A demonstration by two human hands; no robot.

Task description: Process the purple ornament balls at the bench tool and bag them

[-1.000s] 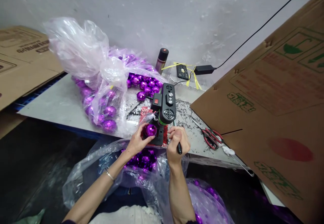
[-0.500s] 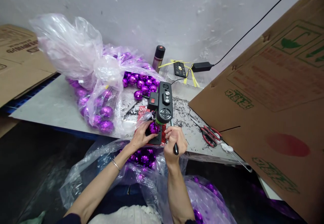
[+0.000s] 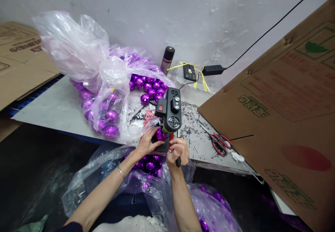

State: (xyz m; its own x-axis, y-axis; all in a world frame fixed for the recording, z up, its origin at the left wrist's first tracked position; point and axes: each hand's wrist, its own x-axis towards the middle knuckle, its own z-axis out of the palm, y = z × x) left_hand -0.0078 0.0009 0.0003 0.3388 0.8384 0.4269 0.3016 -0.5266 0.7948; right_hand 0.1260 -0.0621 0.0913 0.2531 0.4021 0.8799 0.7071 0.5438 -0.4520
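My left hand [image 3: 145, 144] holds a purple ball [image 3: 161, 134] between thumb and curved fingers [image 3: 152, 132], the black machine [image 3: 173, 107] just beyond them. My right hand [image 3: 179, 150], nearby, is closed around the handle [image 3: 178, 162].

Head cam: looks fwd & down, nr, over tabletop [image 3: 47, 108] to wall [image 3: 209, 19].

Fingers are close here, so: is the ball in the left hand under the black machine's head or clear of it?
Under it, at least partly: the black machine overlaps the purple ball, which the left hand holds.
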